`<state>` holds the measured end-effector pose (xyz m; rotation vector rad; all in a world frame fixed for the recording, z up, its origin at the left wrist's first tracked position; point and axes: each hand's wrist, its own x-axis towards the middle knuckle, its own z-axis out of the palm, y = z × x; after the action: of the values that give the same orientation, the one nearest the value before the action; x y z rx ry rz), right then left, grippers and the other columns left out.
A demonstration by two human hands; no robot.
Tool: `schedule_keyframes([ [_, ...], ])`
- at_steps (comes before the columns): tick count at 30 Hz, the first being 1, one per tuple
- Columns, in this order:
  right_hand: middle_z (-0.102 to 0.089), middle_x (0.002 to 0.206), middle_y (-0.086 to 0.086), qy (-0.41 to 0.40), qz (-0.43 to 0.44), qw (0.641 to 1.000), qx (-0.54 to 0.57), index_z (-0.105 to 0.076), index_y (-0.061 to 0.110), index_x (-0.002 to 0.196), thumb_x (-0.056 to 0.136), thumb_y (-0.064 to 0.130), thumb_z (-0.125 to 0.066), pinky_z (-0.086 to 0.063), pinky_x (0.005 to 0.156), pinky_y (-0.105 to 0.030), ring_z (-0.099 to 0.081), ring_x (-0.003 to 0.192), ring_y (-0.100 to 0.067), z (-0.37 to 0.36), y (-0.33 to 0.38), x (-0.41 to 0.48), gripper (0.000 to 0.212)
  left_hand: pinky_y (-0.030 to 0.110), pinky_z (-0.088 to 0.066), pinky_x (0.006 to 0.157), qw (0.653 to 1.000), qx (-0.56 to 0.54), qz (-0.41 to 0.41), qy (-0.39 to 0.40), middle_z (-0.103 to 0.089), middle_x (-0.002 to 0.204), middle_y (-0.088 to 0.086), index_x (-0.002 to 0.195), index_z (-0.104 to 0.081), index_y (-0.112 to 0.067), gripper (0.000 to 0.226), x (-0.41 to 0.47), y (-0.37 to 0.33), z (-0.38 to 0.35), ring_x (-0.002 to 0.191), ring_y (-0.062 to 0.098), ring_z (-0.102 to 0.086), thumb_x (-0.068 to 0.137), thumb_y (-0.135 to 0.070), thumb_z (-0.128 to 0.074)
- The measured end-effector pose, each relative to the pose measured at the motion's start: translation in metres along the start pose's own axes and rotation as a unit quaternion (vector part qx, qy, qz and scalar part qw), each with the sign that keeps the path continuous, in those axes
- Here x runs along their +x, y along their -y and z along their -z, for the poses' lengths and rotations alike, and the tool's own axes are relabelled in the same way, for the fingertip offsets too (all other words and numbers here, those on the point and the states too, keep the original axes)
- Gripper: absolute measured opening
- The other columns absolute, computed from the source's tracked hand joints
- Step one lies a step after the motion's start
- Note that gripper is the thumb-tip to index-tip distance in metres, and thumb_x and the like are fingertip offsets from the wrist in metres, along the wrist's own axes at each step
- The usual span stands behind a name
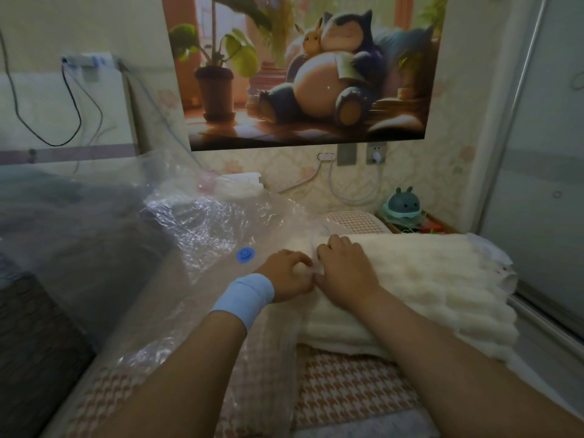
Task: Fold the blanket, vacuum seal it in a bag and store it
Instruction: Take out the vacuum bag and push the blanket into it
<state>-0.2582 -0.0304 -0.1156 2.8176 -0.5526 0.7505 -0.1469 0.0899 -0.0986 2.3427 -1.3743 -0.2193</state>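
Note:
A folded cream blanket [420,286] lies on the bed at the right. A large clear vacuum bag [202,248] with a blue round valve [245,255] spreads over the bed's left and middle. The bag's open edge reaches the blanket's left end. My left hand [289,276], with a blue wristband, pinches that clear bag edge with curled fingers. My right hand [344,270] sits on the blanket's left end, and its fingers grip the same bag edge right next to the left hand.
The bed has a brown-and-white houndstooth sheet [350,393]. A pillow [354,221] and a small round toy [403,203] lie at the head, below a poster [303,71]. A sliding wardrobe door [543,172] borders the right side. Cables [350,191] hang on the wall.

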Motion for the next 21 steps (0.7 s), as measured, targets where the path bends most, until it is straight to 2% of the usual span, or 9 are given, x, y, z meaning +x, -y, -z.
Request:
schedule_keyframes([
  [2,-0.057,0.115,-0.006,0.034,0.031,0.999,-0.002,-0.058,0.018,0.117,0.091,0.043,-0.048,-0.040,0.086,-0.039,-0.050,0.103,-0.024,0.006,0.004,-0.014,0.038,0.041,-0.026,0.115,0.999,0.033,-0.016,0.019,-0.026,0.155,0.002,0.145,-0.033,-0.030,0.074,-0.009,0.001,-0.006,0.143,0.025,-0.024,0.082,-0.043,-0.067],
  [4,-0.053,0.131,-0.008,0.118,0.045,0.992,0.005,-0.051,0.018,0.134,0.085,0.061,-0.041,-0.035,0.100,-0.044,-0.047,0.118,-0.026,0.011,0.002,-0.031,0.065,0.048,-0.015,0.118,0.996,0.074,0.002,0.059,0.002,0.162,0.001,0.153,-0.007,-0.032,0.095,-0.020,0.001,-0.015,0.148,0.024,0.001,0.081,-0.052,-0.066],
  [6,-0.023,0.160,-0.009,0.203,0.056,0.976,-0.044,-0.019,0.017,0.156,0.075,0.079,-0.031,-0.010,0.115,-0.061,-0.020,0.146,-0.029,0.013,-0.005,-0.048,0.103,0.058,-0.008,0.116,0.987,0.132,0.037,0.086,0.023,0.158,-0.002,0.150,0.009,-0.041,0.103,-0.029,0.001,-0.026,0.146,0.027,0.018,0.078,-0.060,-0.063],
  [8,0.010,0.165,-0.007,0.207,0.065,0.969,-0.114,0.009,0.022,0.157,0.074,0.085,-0.037,0.010,0.107,-0.075,0.009,0.152,-0.031,0.007,-0.008,-0.065,0.114,0.061,-0.006,0.114,0.985,0.135,0.062,0.093,0.031,0.155,-0.004,0.147,0.012,-0.047,0.099,-0.034,-0.001,-0.032,0.145,0.031,0.021,0.080,-0.058,-0.060],
  [9,0.014,0.165,-0.010,0.179,0.062,0.974,-0.126,0.011,0.024,0.157,0.074,0.084,-0.045,0.011,0.104,-0.078,0.011,0.151,-0.035,0.000,-0.007,-0.071,0.117,0.062,-0.006,0.114,0.986,0.124,0.065,0.091,0.030,0.156,-0.005,0.147,0.011,-0.048,0.092,-0.033,-0.001,-0.033,0.145,0.032,0.020,0.084,-0.054,-0.056],
  [12,-0.010,0.162,-0.025,0.133,0.044,0.980,-0.145,-0.009,0.021,0.159,0.066,0.072,-0.068,-0.002,0.103,-0.079,-0.011,0.146,-0.051,-0.015,0.000,-0.078,0.121,0.059,-0.006,0.115,0.989,0.102,0.059,0.084,0.022,0.159,-0.004,0.148,0.003,-0.049,0.063,-0.026,0.000,-0.034,0.146,0.033,0.016,0.096,-0.042,-0.032],
  [15,-0.046,0.143,-0.031,0.118,0.045,0.976,-0.177,-0.040,0.012,0.149,0.071,0.050,-0.076,-0.037,0.096,-0.071,-0.046,0.126,-0.055,-0.027,0.003,-0.068,0.094,0.053,-0.005,0.118,0.995,0.016,0.068,0.066,0.012,0.161,-0.002,0.151,-0.013,-0.040,0.052,-0.023,-0.002,-0.028,0.147,0.032,0.010,0.101,-0.048,-0.023],
  [17,-0.066,0.112,-0.023,0.071,0.051,0.980,-0.177,-0.060,0.010,0.128,0.068,0.040,-0.079,-0.052,0.078,-0.056,-0.064,0.096,-0.046,-0.029,0.003,-0.057,0.070,0.051,-0.007,0.119,0.995,-0.018,0.067,0.065,0.008,0.161,-0.002,0.151,-0.019,-0.037,0.060,-0.022,-0.003,-0.020,0.148,0.030,0.005,0.096,-0.059,-0.033],
  [21,-0.064,0.068,-0.003,-0.049,0.021,0.995,-0.082,-0.067,0.017,0.088,0.055,0.040,-0.082,-0.047,0.052,-0.033,-0.061,0.053,-0.027,-0.023,0.001,-0.030,0.043,0.055,-0.013,0.117,0.996,-0.022,0.043,0.077,0.015,0.160,0.000,0.152,-0.002,-0.038,0.099,-0.025,-0.001,-0.015,0.147,0.033,0.009,0.079,-0.061,-0.065],
])
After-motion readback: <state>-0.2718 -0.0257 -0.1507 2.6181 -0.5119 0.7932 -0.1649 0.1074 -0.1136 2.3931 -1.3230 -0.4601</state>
